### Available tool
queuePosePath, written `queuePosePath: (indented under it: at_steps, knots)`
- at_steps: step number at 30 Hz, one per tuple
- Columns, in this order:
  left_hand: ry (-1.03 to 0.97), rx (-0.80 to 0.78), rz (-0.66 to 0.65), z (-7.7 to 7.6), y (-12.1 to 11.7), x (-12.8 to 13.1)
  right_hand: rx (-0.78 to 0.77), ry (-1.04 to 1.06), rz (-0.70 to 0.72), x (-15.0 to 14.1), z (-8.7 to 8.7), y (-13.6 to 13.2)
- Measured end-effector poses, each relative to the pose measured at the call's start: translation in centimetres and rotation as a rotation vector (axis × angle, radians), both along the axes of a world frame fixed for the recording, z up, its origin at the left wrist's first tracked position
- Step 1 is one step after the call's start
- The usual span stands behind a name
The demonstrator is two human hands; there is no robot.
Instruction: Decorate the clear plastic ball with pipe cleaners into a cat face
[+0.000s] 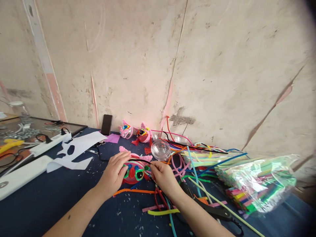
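A black pipe cleaner [139, 160] arches between my two hands. My right hand [164, 174] pinches its right end between thumb and fingers. My left hand [115, 171] is closed at its other end, and its fingertips lie at the left side of a pink animal-head figure [132, 179]. Made with pipe cleaners, this figure has pink ears, green-rimmed eyes, a red nose and a red tassel at the right. The black strip crosses in front of its forehead. My left fingers partly cover the figure's left side, so I cannot tell whether they also touch it.
Two similar figures [143, 134] stand against the wall, near a phone [107, 124] and a clear plastic dome [161, 149]. Loose pipe cleaners, a bag of them [261, 184] and a black-handled tool [217, 212] lie right. Cut white paper [82, 144] and a power strip [50, 144] lie left.
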State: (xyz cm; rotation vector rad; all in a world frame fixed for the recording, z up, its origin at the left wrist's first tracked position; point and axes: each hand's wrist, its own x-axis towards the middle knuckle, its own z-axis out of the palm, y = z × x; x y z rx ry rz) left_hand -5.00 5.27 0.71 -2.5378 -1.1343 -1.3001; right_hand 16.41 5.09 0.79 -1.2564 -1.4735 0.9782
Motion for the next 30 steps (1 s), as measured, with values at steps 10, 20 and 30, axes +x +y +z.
queuePosePath:
  at_steps: [10, 20, 30]
  knots:
    - [0.025, -0.078, -0.015, -1.2, -0.2, 0.3, -0.222, 0.237, 0.038, -0.7, -0.6, 0.5]
    - [0.171, -0.084, -0.014, -0.1, -0.3, 0.5, -0.265, 0.195, 0.055, -0.6, -0.6, 0.7]
    - [0.226, -0.086, -0.022, 0.4, -0.4, 0.5, -0.267, 0.157, 0.052, -0.7, -0.3, 0.6]
